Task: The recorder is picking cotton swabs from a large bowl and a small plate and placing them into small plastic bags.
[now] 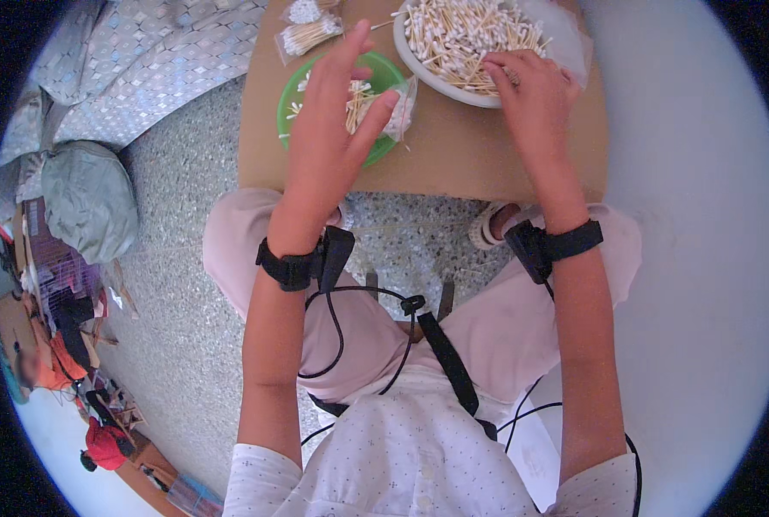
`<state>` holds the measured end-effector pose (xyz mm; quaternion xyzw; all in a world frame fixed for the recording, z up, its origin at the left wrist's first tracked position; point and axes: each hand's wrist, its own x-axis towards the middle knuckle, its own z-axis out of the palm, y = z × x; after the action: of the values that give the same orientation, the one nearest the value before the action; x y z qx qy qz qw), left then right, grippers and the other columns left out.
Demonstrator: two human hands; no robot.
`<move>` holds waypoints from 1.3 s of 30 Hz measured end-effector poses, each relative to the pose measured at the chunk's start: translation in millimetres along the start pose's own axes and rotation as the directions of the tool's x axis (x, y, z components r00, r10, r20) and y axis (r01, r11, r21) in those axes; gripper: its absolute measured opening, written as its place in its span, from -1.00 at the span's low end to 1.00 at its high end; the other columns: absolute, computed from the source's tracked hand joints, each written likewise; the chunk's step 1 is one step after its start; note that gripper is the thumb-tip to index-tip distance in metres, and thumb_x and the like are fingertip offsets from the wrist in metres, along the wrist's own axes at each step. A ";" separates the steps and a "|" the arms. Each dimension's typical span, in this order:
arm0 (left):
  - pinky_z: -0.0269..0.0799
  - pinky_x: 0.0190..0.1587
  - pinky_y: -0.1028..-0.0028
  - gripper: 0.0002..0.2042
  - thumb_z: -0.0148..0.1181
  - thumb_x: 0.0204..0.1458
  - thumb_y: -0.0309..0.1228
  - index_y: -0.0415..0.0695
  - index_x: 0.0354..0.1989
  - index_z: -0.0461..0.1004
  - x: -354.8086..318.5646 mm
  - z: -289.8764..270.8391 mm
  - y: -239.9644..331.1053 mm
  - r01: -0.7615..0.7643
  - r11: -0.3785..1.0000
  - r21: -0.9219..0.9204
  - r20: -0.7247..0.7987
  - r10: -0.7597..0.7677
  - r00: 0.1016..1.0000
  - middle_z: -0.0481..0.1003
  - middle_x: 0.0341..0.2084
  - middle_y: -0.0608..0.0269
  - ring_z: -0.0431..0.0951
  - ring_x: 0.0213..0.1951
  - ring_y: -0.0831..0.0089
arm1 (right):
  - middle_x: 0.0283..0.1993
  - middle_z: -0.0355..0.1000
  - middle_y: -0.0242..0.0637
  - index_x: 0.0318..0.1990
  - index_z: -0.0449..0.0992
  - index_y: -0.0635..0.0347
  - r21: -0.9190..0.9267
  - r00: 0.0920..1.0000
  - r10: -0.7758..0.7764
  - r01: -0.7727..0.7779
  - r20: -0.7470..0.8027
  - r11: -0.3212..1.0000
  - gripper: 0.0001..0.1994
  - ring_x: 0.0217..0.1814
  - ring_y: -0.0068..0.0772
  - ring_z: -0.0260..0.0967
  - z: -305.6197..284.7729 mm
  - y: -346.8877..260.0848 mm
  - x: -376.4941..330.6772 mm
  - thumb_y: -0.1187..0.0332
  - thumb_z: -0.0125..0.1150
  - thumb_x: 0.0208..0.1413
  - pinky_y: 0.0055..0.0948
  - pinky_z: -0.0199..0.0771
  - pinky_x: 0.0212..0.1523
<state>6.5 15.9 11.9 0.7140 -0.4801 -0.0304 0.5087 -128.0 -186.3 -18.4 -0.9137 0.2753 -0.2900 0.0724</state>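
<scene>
My left hand [328, 129] is over a green bowl [290, 133], its fingers stretched and the thumb apart, holding nothing that shows. Loose cotton swabs [356, 108] lie in this bowl, partly hidden by the hand. Close to the thumb tip, a small clear plastic bag [399, 112] rests against the bowl's right rim. My right hand [535, 99] reaches over the near right rim of a white bowl [415, 65] heaped with cotton swabs [466, 43]. Its fingers are curled together on some swabs, and the palm hides how many they grip.
Filled packets of cotton swabs [310, 36] lie at the far left of the brown cardboard tabletop [453, 155]. A clear plastic sheet [565, 34] is beside the white bowl. A grey-green sack [90, 202] stands on the speckled floor. Another person in red [106, 444] is far off at lower left.
</scene>
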 end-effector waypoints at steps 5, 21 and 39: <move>0.40 -0.04 0.30 -0.30 0.29 0.03 -0.33 0.03 0.36 0.10 -1.7 1.9 4.4 0.022 0.999 0.038 0.008 -0.023 1.000 0.36 0.08 0.07 0.49 -0.09 0.25 | -0.22 0.54 -0.35 -0.23 0.60 0.00 0.019 0.995 -0.034 0.036 -0.091 0.999 -0.79 -0.09 -0.24 0.43 -1.2 -5.3 -0.5 0.14 0.19 0.11 0.05 0.09 0.08; 0.35 -0.13 0.37 -0.61 0.30 -0.05 -0.38 0.04 0.02 0.53 -0.5 19.8 -4.0 -0.228 0.895 0.384 -0.075 0.276 0.958 0.52 -0.37 0.29 0.51 -0.33 0.36 | -0.25 0.52 -0.34 -0.24 0.54 0.06 0.330 0.963 -0.268 0.247 0.018 0.911 -0.85 -0.16 -0.23 0.45 -19.0 -35.4 -7.1 0.27 0.24 0.06 -0.22 0.28 0.04; 0.38 -0.17 0.37 -0.88 0.27 0.00 -0.41 -0.16 -0.31 0.60 0.3 19.4 3.3 -0.133 0.986 0.099 -0.116 0.144 0.983 0.53 -0.46 0.21 0.51 -0.31 0.32 | -0.21 0.56 -0.41 -0.21 0.61 0.24 0.870 0.943 0.118 -0.332 0.311 0.365 -0.84 -0.20 -0.63 0.44 -16.7 -45.4 -9.2 0.39 0.30 0.08 -0.59 0.43 -0.12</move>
<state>-5.8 2.0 5.1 0.7017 -0.4974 0.0707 0.5052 -122.8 -142.8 4.1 -0.7006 0.1855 -0.2888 0.6256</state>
